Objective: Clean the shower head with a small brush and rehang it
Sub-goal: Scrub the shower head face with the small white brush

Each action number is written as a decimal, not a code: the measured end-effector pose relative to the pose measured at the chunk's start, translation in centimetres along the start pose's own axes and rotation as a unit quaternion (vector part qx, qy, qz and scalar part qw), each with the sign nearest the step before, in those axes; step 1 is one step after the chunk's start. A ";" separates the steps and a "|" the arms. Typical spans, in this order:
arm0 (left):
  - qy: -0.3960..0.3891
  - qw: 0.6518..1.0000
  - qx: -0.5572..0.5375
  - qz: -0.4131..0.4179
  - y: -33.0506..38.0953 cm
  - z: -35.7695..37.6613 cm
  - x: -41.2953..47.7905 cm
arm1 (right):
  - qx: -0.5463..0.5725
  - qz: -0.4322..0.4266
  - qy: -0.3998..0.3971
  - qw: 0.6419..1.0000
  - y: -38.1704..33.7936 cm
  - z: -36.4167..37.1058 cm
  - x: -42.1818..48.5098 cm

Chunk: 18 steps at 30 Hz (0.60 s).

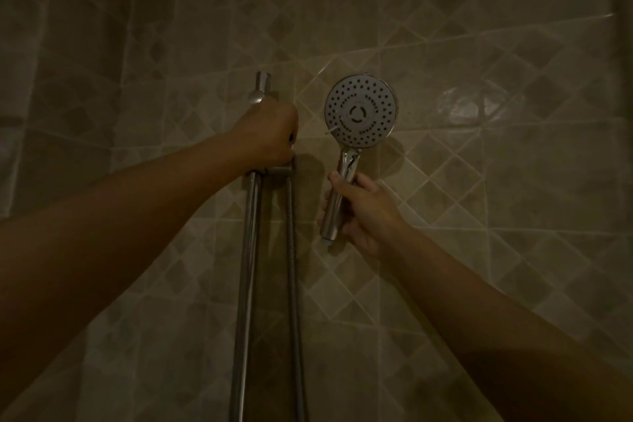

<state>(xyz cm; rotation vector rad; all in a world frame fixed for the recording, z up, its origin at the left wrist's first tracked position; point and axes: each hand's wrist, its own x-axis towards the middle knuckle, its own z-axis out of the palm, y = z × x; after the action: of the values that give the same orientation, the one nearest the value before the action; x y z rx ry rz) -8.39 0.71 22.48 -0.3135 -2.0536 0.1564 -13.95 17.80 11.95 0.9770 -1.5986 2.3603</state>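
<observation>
With the right hand gripping the shower head handle beside the wall rail and the left hand clenched around the rail's bracket, a misjudged seating could drop the head.

right hand gripping shower head, left hand on rail

Beige tiled wall, diamond-pattern insets, pale grout, dim light. Mounted on it: upright chrome slide rail with bracket. Ribbed metal hose hangs just beside rail.
</observation>
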 end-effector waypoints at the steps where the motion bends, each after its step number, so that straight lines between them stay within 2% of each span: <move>1: -0.011 1.000 0.006 0.005 -0.2 -0.1 0.1 | 0.005 0.001 -0.001 1.000 0.0 -0.1 0.0; 4: -0.051 0.998 -0.008 0.018 -1.2 -0.2 0.3 | 0.005 0.004 0.000 1.000 0.1 -0.3 -0.1; 8: -0.061 0.998 -0.028 0.008 -1.8 0.4 -0.2 | 0.004 0.005 -0.002 1.000 0.1 -0.1 -0.3; 13: -0.039 0.999 -0.027 -0.017 -2.4 0.3 -1.1 | -0.001 0.009 -0.006 1.000 0.2 0.6 -1.0; 18: 0.019 0.995 -0.092 -0.033 -1.4 1.0 -5.1 | 0.004 0.020 -0.035 0.999 1.3 1.8 -2.4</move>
<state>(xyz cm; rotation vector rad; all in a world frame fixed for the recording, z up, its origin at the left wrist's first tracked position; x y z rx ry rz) -7.14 -2.03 18.05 -0.3591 -2.0417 -0.0787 -11.82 16.25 9.96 1.0499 -1.6483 2.3853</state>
